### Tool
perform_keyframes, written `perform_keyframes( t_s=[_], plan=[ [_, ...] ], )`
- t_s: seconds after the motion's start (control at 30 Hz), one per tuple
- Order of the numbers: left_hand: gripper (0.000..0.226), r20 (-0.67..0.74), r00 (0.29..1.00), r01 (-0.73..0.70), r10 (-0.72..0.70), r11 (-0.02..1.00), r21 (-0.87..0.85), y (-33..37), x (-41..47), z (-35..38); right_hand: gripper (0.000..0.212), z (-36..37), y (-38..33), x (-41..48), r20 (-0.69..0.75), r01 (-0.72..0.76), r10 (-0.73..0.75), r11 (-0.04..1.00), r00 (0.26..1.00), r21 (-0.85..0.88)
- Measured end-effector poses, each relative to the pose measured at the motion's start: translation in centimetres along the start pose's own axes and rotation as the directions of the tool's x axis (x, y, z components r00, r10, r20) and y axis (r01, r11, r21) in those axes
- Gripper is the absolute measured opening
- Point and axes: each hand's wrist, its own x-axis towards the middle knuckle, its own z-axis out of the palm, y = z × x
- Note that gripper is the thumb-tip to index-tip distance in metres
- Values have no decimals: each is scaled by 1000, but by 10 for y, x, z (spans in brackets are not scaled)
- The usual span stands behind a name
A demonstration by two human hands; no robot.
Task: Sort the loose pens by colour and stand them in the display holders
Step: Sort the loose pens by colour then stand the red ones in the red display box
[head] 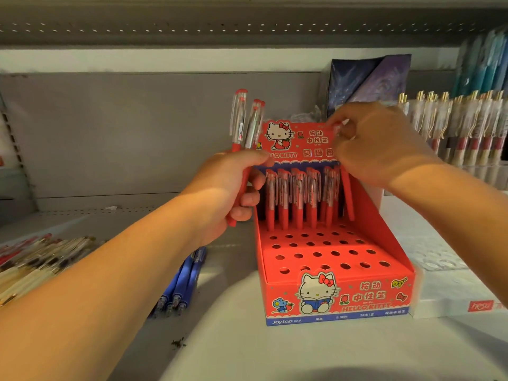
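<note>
At the far left a heap of loose pens (35, 259) lies on the grey shelf (247, 353). A few blue pens (184, 281) lie side by side nearer the middle, well apart from both hands. The left hand (228, 193) has its fingers curled tight round a bundle of red pens (244, 125), held upright with the clear caps on top, just beside the left wall of the red display box (330, 292). In the box's back row, standing pens (299, 199) fill most holes; the rows in front are open.

The right hand (379, 144) is the one at work. Its thumb and fingertips pinch the cap end of 1 red pen (347, 193), which hangs below the fingers. Its long axis is near upright and leans slightly, with the tip at the right end of the back row. I cannot tell whether the tip is already in a hole. The move likely needs a straight push down.

Right of the display box sits a white box (453, 292), with gold-clipped pens (461, 125) racked behind it. An upper shelf (247, 31) closes in the space overhead.
</note>
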Motion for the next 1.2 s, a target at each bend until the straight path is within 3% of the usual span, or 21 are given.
perform_keyframes(
  t_s=[0.17, 0.33, 0.53, 0.67, 0.83, 0.97, 1.03, 1.07, 1.13, 1.2],
  plan=[
    [12, 51, 999, 5, 1, 994, -111, 3, -3, -1, 29, 0, -1, -2, 98, -74, 81, 994, 992, -80],
    [24, 65, 998, -1, 7, 997, -83, -1, -2, 1, 29, -1, -4, -3, 124, -100, 109, 992, 986, -75],
    [20, 86, 994, -64, 71, 995, -77, -3, -2, 4, 27, -5, -10, -6, 212, -39, 104, 956, 972, -291],
    [32, 112, 991, -71, 77, 996, -60, -4, -3, 4, 33, -2, -8, -4, 213, -10, 104, 916, 971, -402],
    [27, 181, 983, 2, 26, 988, -152, -1, -3, 3, 26, 0, -8, -5, 338, -34, 214, 883, 916, -468],
    [32, 185, 981, -22, 62, 977, -211, -2, -2, 3, 33, 0, -3, 0, 308, -7, 187, 864, 933, -504],
    [25, 198, 976, -51, 89, 981, -186, -3, -3, 5, 27, 2, -2, 1, 223, -41, 109, 957, 969, -289],
    [24, 217, 972, -59, 95, 984, -166, -3, -4, 6, 25, 3, -6, 0, 196, -81, 90, 995, 976, -55],
    [21, 265, 959, -71, 101, 990, -122, -4, -6, 7, 16, 6, -16, -5, 218, -171, 80, 882, 973, 439],
    [21, 300, 948, -82, 104, 993, -85, -4, -7, 7, 9, 11, -24, -10, 255, -189, 26, 743, 967, 642]
  ],
)
